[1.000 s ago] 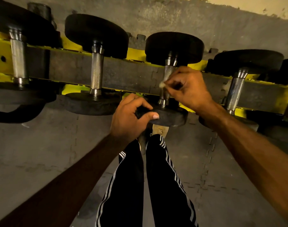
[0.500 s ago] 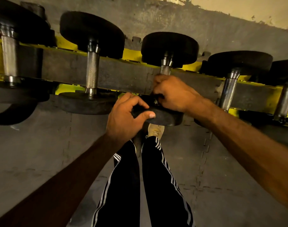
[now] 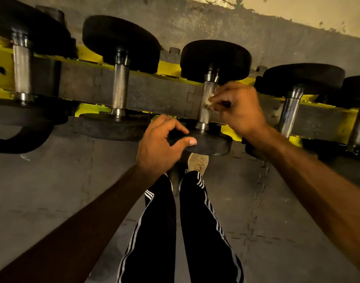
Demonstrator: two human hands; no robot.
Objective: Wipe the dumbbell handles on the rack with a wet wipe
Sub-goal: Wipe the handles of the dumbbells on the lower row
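Observation:
Several black dumbbells with knurled steel handles lie across a yellow rack. At the middle dumbbell, my right hand pinches a small crumpled wet wipe against the right side of its handle, about halfway along. My left hand grips the near black end plate of the same dumbbell, thumb on the rim. Most of the wipe is hidden by my fingers.
Other dumbbell handles stand to the left and right of the one being wiped. A dark curved bar hangs at the lower left. Below are my legs in black striped trousers, a pale shoe and grey floor mats.
My right hand slid down the handle to the near plate half a second ago and has since come back up to mid-handle with the wipe. My left hand stays on the end plate.

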